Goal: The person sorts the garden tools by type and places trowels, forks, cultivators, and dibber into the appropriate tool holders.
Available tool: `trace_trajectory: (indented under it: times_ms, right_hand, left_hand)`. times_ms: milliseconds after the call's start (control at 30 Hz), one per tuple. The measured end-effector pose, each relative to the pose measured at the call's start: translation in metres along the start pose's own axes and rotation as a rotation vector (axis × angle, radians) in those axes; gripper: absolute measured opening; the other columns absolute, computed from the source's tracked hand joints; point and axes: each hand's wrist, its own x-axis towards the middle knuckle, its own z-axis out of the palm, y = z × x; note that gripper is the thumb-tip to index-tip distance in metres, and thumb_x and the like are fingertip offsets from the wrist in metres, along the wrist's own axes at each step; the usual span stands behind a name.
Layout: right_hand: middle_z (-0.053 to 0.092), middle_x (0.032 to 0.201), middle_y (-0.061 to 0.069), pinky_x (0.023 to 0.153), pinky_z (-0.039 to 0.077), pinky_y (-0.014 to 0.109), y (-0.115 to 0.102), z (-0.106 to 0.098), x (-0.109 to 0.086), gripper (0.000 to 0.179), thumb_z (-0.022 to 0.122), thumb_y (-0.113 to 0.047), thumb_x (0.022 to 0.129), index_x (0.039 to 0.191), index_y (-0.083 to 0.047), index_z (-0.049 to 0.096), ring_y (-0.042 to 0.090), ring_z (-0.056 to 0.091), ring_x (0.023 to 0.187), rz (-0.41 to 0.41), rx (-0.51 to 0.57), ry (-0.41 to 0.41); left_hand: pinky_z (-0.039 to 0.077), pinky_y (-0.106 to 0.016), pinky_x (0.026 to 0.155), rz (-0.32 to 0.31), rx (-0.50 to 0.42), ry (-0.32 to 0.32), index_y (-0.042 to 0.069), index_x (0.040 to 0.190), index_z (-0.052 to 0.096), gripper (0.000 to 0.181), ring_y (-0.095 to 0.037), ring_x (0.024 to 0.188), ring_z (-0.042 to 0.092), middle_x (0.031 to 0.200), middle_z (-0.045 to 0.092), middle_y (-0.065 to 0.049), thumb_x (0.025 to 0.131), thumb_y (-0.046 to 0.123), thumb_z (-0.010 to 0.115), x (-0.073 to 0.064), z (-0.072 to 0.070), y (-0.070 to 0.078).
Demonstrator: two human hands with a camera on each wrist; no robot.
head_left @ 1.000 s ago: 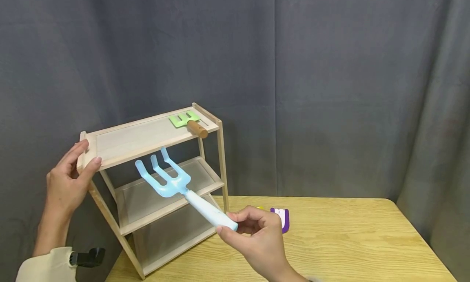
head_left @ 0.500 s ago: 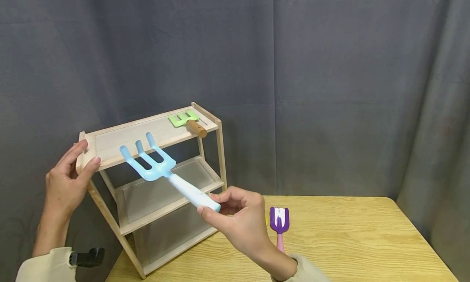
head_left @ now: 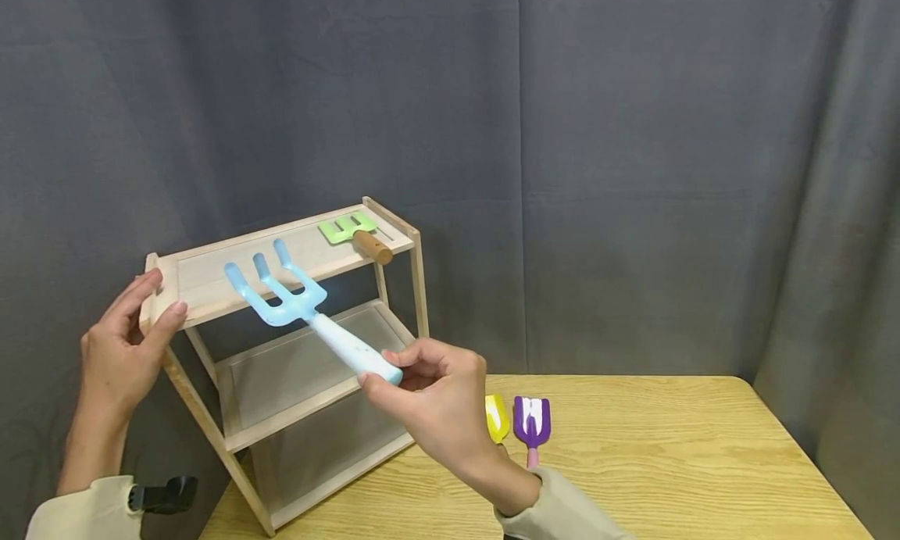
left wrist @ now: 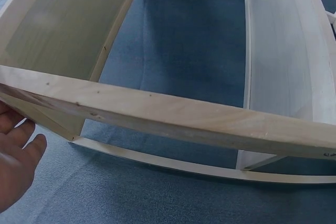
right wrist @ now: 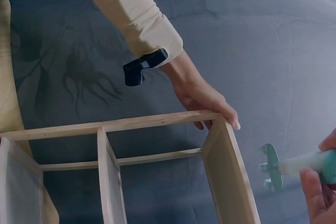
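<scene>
Between thumb and fingers, my right hand (head_left: 443, 403) pinches the end of a light blue garden hand fork (head_left: 344, 345). Its three tines point up and left, overlapping the front edge of the top board in the head view. The right wrist view shows the fork (right wrist: 271, 169) held off the shelf's top end. My left hand (head_left: 123, 352) grips the left end of a three-tier wooden shelf (head_left: 295, 411), thumb at the front corner and fingers at the side rail. On the top board's right end lies a small green hand fork (head_left: 349, 229) with a brown handle, which sticks out past the front edge.
On the wooden table (head_left: 668, 454), right of the shelf, lie a yellow tool head (head_left: 496, 419), partly behind my right hand, and a purple-and-white trowel (head_left: 532, 421) with a pink handle. A grey curtain (head_left: 633, 173) hangs behind the table.
My right hand has carried the blue fork up and left, from below the top board to its front edge. The yellow and purple tools have come into fuller view. My left hand keeps its place.
</scene>
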Motion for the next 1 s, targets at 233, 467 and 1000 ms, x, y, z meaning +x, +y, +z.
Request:
trace_trajectory:
  times_ms: [233, 467, 1000]
  right_hand:
    - [0.066, 0.071, 0.013, 0.05, 0.051, 0.031, -0.001, 0.005, 0.009, 0.011, 0.07, 0.006, 0.065, 0.074, 0.006, 0.064, 0.019, 0.061, 0.052, -0.024, -0.01, 0.019]
    - [0.065, 0.069, 0.013, 0.049, 0.051, 0.029, -0.001, 0.013, 0.019, 0.01, 0.07, 0.005, 0.065, 0.072, 0.007, 0.064, 0.019, 0.061, 0.051, -0.032, -0.016, 0.018]
    - [0.062, 0.062, 0.0, 0.043, 0.046, 0.019, 0.016, 0.036, 0.044, 0.01, 0.071, -0.004, 0.064, 0.072, -0.001, 0.066, 0.006, 0.055, 0.046, -0.157, -0.17, 0.04]
  left_hand:
    - [0.032, -0.007, 0.085, -0.003, -0.004, 0.004, 0.009, 0.128, 0.05, 0.048, -0.006, 0.118, 0.038, 0.132, 0.044, 0.003, 0.082, 0.014, 0.063, 0.0, 0.001, -0.002]
    - [0.029, -0.011, 0.09, -0.01, -0.009, 0.007, 0.009, 0.128, 0.049, 0.048, -0.005, 0.121, 0.034, 0.132, 0.044, 0.003, 0.082, 0.014, 0.063, 0.001, -0.001, -0.003]
    - [0.028, -0.013, 0.093, 0.016, -0.06, 0.05, 0.005, 0.124, 0.053, 0.046, -0.007, 0.119, 0.038, 0.129, 0.048, 0.001, 0.08, 0.009, 0.064, 0.001, -0.001, -0.004]
